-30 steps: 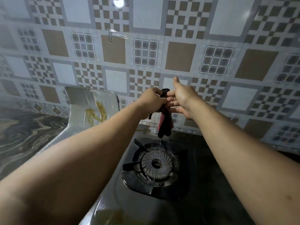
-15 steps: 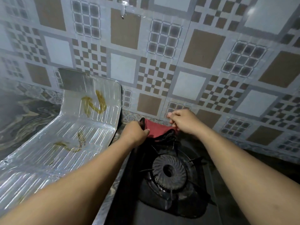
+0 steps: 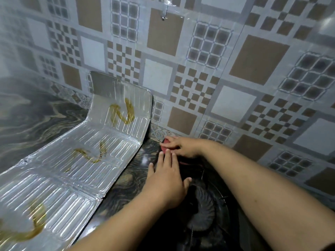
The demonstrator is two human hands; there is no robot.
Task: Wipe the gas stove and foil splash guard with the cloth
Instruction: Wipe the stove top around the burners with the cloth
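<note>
From the head camera, both forearms reach forward over a black gas stove (image 3: 226,230) that sits on a dark marbled bench (image 3: 126,180) against a wall of patterned tiles (image 3: 226,78).

The left hand (image 3: 166,180) lies flat with its fingers straight and spread, palm down at the stove's far left corner, pressing on dark fabric under it. The right hand (image 3: 183,146) is just beyond it, close to the wall, its fingers stretched out to the left and resting on the red edge of the cloth (image 3: 165,142). Neither hand curls round anything; both are released and laid flat on the cloth. The cloth itself is mostly hidden under the two hands: only a red strip shows by the right fingertips and another reddish edge below the right wrist, so it lies at the back left corner of the stove, near the foot of the wall.

The round ribbed burner (image 3: 204,211) shows below the left hand, between the two forearms, with the pan supports dim around it.

To the left of the stove the foil splash guard (image 3: 78,174) lies stretched along the bench, its far end bent up and leaning on the wall. Its ribbed silver surface carries yellow-brown greasy smears (image 3: 123,113) on the upturned panel, in the middle and at the near left end.

A small clear hook (image 3: 165,12) is stuck high on the wall.
</note>
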